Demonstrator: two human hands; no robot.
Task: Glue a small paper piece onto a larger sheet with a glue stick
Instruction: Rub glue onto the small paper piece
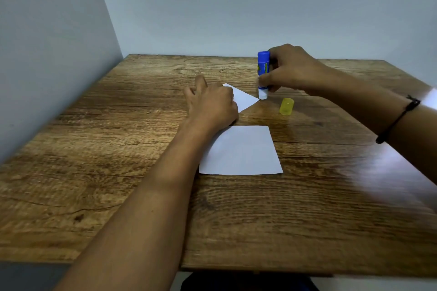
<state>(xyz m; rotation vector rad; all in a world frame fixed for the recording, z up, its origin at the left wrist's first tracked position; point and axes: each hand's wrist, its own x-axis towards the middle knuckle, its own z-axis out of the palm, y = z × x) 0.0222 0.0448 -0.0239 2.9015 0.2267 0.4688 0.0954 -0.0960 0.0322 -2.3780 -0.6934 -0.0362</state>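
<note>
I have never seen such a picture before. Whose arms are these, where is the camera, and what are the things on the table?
There is no machine here. A person wears the camera on the head, so you look forward and down at their own arms. On the wooden table lie a larger white sheet, a small paper piece and a yellow cap. The left hand rests on the small piece. The right hand holds an uncapped blue glue stick upright, its white end down at the piece's corner.
</note>
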